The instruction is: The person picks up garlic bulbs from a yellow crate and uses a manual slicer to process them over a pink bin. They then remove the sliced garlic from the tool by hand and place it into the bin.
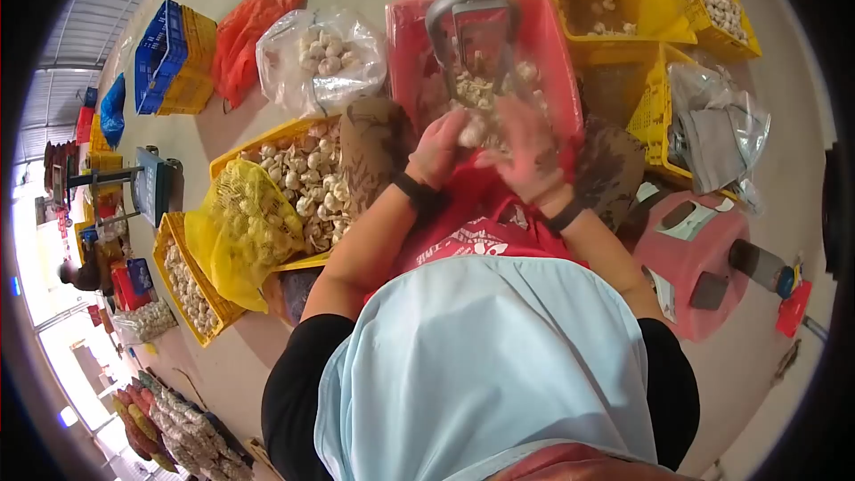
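My left hand is closed on a whitish garlic bulb at the near side of a pink tub. Close by on the right, my right hand is smeared by motion, so its grip does not show. Past both hands, loose garlic pieces and skins lie in the tub. A grey metal frame with a curved handle stands over that tub. Dark bands circle both wrists.
At left are a yellow crate of garlic, a yellow net bag and a clear bag of bulbs. Yellow crates stand at upper right. A pink rounded container is at right; a blue crate stands far left.
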A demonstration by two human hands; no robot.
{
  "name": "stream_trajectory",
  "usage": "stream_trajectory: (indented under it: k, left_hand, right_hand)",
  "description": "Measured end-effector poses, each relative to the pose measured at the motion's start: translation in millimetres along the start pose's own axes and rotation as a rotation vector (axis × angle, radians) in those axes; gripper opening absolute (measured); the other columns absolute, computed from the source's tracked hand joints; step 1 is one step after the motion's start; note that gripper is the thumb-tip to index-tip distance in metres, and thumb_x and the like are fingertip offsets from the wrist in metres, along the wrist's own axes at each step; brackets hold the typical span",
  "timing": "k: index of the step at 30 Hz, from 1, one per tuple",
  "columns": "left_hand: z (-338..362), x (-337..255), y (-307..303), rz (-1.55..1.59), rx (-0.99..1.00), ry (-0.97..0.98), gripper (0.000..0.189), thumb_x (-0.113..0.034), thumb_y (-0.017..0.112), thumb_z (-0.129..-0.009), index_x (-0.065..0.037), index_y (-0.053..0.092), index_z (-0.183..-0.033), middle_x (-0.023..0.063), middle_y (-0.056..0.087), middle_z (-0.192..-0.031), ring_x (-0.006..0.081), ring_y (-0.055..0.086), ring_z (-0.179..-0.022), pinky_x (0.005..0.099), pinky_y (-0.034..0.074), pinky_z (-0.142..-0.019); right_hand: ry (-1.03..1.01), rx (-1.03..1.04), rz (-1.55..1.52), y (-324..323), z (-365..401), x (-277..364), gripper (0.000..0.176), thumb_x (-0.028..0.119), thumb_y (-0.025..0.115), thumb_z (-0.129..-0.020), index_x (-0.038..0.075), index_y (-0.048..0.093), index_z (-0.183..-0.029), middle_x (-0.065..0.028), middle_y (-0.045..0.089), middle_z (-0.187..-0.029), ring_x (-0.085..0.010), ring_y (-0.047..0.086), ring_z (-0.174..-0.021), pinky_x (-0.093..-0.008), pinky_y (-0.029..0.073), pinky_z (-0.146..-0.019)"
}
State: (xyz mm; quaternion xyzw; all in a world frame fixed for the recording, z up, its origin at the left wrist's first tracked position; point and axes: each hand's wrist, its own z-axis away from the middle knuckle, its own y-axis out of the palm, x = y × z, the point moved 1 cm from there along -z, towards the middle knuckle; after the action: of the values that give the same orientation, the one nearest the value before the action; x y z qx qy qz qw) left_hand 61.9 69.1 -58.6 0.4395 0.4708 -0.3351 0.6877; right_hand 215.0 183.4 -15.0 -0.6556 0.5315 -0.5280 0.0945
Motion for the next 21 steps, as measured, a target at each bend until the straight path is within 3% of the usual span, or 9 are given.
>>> stream_trajectory:
  k: [1, 2, 5, 10, 12, 15, 18, 20, 21]
  left_hand:
    - [6.9, -3.9, 7.8, -0.253, -0.047, 0.177, 0.043, -0.016, 0.070, -0.083, -0.002, 0.048, -0.117, 0.0121, 0.064, -0.092, 0.0279, 0.063, -0.083, 0.0353, 0.050, -0.069]
    - [10.1, -16.6, 13.9, -0.428, -0.057, 0.164, 0.042, -0.015, 0.070, -0.081, -0.002, 0.048, -0.113, 0.0140, 0.063, -0.091, 0.0310, 0.063, -0.083, 0.0361, 0.050, -0.069]
    - [11.0, -12.0, 11.4, -0.774, -0.117, 0.189, 0.039, -0.012, 0.071, -0.075, -0.003, 0.046, -0.104, 0.0184, 0.062, -0.090, 0.0404, 0.060, -0.085, 0.0386, 0.050, -0.069]
    - [13.0, 24.4, -7.1, -0.943, -0.154, 0.388, 0.029, -0.017, 0.065, -0.082, -0.003, 0.049, -0.103, 0.0137, 0.063, -0.089, 0.0318, 0.063, -0.078, 0.0369, 0.050, -0.067]
    - [10.1, 56.7, -20.7, -0.644, -0.198, 0.065, 0.037, -0.010, 0.069, -0.076, -0.002, 0.047, -0.105, 0.0181, 0.063, -0.093, 0.0352, 0.061, -0.083, 0.0400, 0.049, -0.071]
    - [-3.1, 76.6, -24.1, -0.342, -0.273, -0.039, 0.039, -0.014, 0.070, -0.079, -0.002, 0.046, -0.108, 0.0168, 0.062, -0.092, 0.0305, 0.060, -0.078, 0.0373, 0.049, -0.068]
    - [-1.8, 28.0, -0.8, 0.221, -0.307, -0.272, 0.035, -0.038, 0.061, -0.090, -0.007, 0.050, -0.100, 0.0051, 0.058, -0.081, 0.0137, 0.050, -0.059, 0.0242, 0.037, -0.050]
    - [-2.2, 9.6, 13.5, 0.473, -0.361, -0.424, 0.039, -0.049, 0.056, -0.094, -0.010, 0.051, -0.094, -0.0009, 0.051, -0.072, 0.0045, 0.034, -0.045, 0.0176, 0.022, -0.037]
    - [-3.7, 18.3, 8.7, 0.459, -0.339, -0.429, 0.038, -0.047, 0.055, -0.095, -0.009, 0.051, -0.096, -0.0002, 0.052, -0.073, 0.0061, 0.037, -0.047, 0.0188, 0.026, -0.039]
  right_hand:
    - [-0.003, 0.030, -0.128, 5.6, -1.9, 10.6, 0.066, 0.028, 0.070, -0.082, 0.007, 0.043, -0.139, -0.0168, 0.044, -0.137, -0.0356, 0.047, -0.120, -0.0428, 0.039, -0.101]
    - [-0.001, 0.099, -0.084, 10.8, -6.8, 16.5, 0.063, 0.016, 0.070, -0.077, 0.008, 0.048, -0.135, -0.0149, 0.050, -0.133, -0.0358, 0.050, -0.116, -0.0437, 0.042, -0.098]
    - [-0.080, 0.108, -0.131, 33.4, -4.2, 2.4, 0.061, 0.006, 0.067, -0.072, 0.008, 0.051, -0.131, -0.0127, 0.056, -0.127, -0.0356, 0.055, -0.109, -0.0437, 0.045, -0.095]
    - [-0.148, 0.018, -0.269, 50.7, 6.6, -1.0, 0.048, 0.000, 0.063, -0.074, 0.006, 0.057, -0.121, -0.0140, 0.063, -0.114, -0.0352, 0.060, -0.100, -0.0421, 0.047, -0.089]
    - [-0.158, 0.054, -0.365, 58.3, 12.4, -6.6, 0.041, 0.001, 0.064, -0.077, 0.005, 0.058, -0.117, -0.0150, 0.064, -0.111, -0.0348, 0.061, -0.100, -0.0423, 0.046, -0.089]
    - [0.371, 0.040, -0.932, 75.0, 21.9, -10.6, 0.038, 0.009, 0.068, -0.081, 0.006, 0.056, -0.117, -0.0160, 0.063, -0.109, -0.0355, 0.062, -0.099, -0.0436, 0.048, -0.086]
    - [-0.002, -0.202, -0.173, 52.0, 1.9, 14.8, 0.045, 0.021, 0.072, -0.082, 0.007, 0.053, -0.120, -0.0162, 0.063, -0.106, -0.0381, 0.063, -0.096, -0.0431, 0.050, -0.081]
    - [-0.033, -0.040, -0.143, 57.5, 4.6, -1.6, 0.050, 0.026, 0.073, -0.081, 0.008, 0.050, -0.122, -0.0170, 0.063, -0.107, -0.0398, 0.063, -0.094, -0.0430, 0.051, -0.078]
    - [-0.047, 0.040, -0.129, 61.0, 7.5, -9.7, 0.053, 0.028, 0.073, -0.080, 0.008, 0.049, -0.123, -0.0174, 0.063, -0.107, -0.0407, 0.063, -0.093, -0.0429, 0.051, -0.077]
